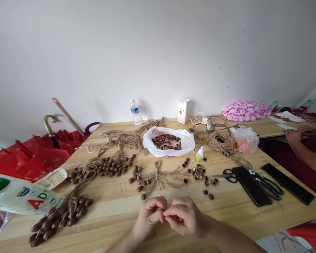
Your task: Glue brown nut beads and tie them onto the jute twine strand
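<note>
We are holding our left hand [150, 213] curled nearly closed, nearer us than the knotted twine [157, 172]; our right hand [184, 217], likewise curled, is meeting its fingertips, half shells [199, 172] lying beyond. Whether either is gripping anything, we cannot tell; light, steady pinching is probably serving best.

The left hand [151, 213] and the right hand [185, 216] are bare, with rounded knuckles, smooth backs and slim fingers [177, 211] that taper toward the tips; the nails are too small to make out. Both wrists [205, 225] are bare too. The left forearm [126, 242] is slender and uncovered, the right forearm [230, 235] likewise, showing over a longer stretch and widening away from the hand; clothing higher up lies out of view
</note>
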The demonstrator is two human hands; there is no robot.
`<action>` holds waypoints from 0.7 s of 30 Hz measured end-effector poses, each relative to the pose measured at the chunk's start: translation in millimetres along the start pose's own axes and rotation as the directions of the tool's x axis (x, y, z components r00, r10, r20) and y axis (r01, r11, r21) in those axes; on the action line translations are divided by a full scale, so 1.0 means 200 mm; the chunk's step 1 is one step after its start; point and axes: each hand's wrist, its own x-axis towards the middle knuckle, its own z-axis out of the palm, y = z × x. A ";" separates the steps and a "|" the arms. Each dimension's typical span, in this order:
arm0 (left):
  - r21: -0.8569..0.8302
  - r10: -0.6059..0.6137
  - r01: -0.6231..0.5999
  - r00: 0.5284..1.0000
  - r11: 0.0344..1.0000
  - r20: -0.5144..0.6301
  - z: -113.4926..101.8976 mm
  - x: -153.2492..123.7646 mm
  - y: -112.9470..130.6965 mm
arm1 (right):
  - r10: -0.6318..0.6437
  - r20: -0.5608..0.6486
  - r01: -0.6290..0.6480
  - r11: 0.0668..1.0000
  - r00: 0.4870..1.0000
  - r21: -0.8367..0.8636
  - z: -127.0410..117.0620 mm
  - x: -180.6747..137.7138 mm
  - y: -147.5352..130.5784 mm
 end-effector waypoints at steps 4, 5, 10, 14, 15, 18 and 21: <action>0.076 0.008 -0.010 1.000 0.997 0.026 -0.01 0.00 0.00 | -0.017 0.019 0.019 0.995 1.000 -0.094 0.00 0.00 -0.01; 0.088 0.013 -0.016 0.999 0.996 0.034 -0.01 0.00 0.00 | -0.018 0.015 0.019 0.994 1.000 -0.106 0.00 0.00 -0.01; 0.091 0.009 -0.014 0.999 0.996 0.052 -0.01 0.00 0.00 | 0.024 -0.014 -0.025 0.995 1.000 -0.095 0.00 -0.01 0.00; 0.090 0.016 -0.020 0.999 0.996 0.052 -0.01 0.00 0.00 | 0.056 -0.006 -0.057 0.996 0.998 -0.070 -0.02 -0.01 0.00; 0.092 0.017 -0.022 0.998 0.996 0.054 -0.01 0.00 0.00 | 0.047 0.010 -0.047 0.997 0.999 -0.061 -0.03 0.00 0.00; 0.107 0.021 -0.028 0.997 0.994 0.068 -0.02 0.00 0.00 | 0.010 0.083 -0.007 0.999 0.996 -0.032 -0.05 0.01 0.00; 0.138 0.024 -0.034 0.997 0.990 0.077 -0.03 0.01 -0.01 | -0.001 0.126 0.006 0.999 0.992 -0.039 -0.05 0.01 0.00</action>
